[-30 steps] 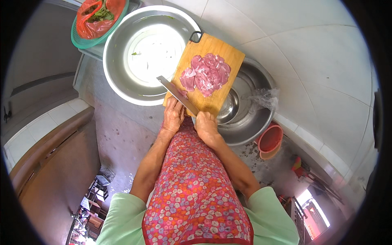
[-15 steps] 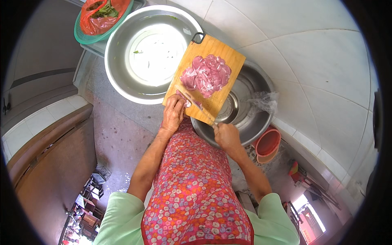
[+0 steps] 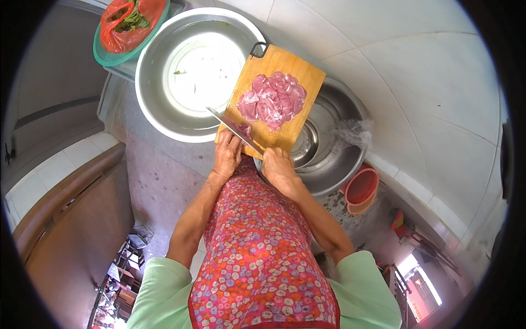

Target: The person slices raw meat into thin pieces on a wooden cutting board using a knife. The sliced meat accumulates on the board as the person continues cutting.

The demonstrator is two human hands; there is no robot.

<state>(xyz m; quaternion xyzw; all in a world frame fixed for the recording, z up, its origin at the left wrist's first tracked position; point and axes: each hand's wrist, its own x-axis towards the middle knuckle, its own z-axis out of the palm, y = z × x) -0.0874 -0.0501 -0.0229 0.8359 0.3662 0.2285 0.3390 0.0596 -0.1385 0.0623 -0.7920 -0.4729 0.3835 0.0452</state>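
Note:
A wooden cutting board (image 3: 308, 82) with a black corner loop lies tilted across the rims of two metal basins. Thin slices of raw pink meat (image 3: 272, 98) are heaped on its middle. My right hand (image 3: 278, 165) grips a kitchen knife (image 3: 234, 129) by the handle at the board's near edge. The blade points up and left, and its tip reaches past the board over the left basin. My left hand (image 3: 226, 156), fingers curled, holds a small piece of meat (image 3: 244, 129) at the near left corner, close against the blade. Blade and fingers hide part of that piece.
The left metal basin (image 3: 148, 104) holds water and bits of green leaf. In the right basin (image 3: 342, 176) are a smaller metal bowl (image 3: 309, 143) and a clear plastic bag (image 3: 353, 133). A green basket (image 3: 101, 55) holds a red bag (image 3: 118, 38) of leaves. Red bucket (image 3: 361, 186) below; tiled wall (image 3: 427, 93) at right.
My right hand has moved left and slightly up, bringing the blade across the board to my left fingers. The left hand has shifted slightly. The whole view has shifted a little.

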